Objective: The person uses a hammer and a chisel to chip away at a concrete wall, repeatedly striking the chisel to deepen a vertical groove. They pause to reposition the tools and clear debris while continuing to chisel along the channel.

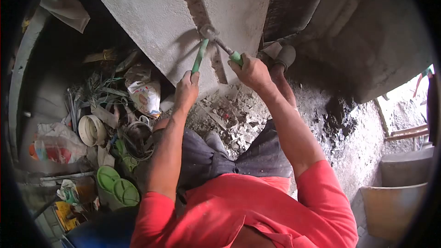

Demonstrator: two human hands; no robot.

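My left hand (186,91) is closed round the lower end of a green rod-shaped tool (199,57). My right hand (253,70) grips a hammer (224,47) by its green handle; its thin metal shaft slants up to the left. Both tools meet at a blurred, rounded grey head (209,31), right over a rough groove (195,7) cut lengthwise into the pale plastered slab (147,14). Part of the groove runs on below the tools toward the slab's lower edge. The tip of the rod-shaped tool is hard to make out.
Broken rubble (239,126) covers the floor between my legs. Clutter lies at left: a white bag (144,96), a round container (92,130) and green lids (125,192). At upper right, another person's slippered foot (285,56) stands beside the slab. Wooden boxes (395,206) stand at lower right.
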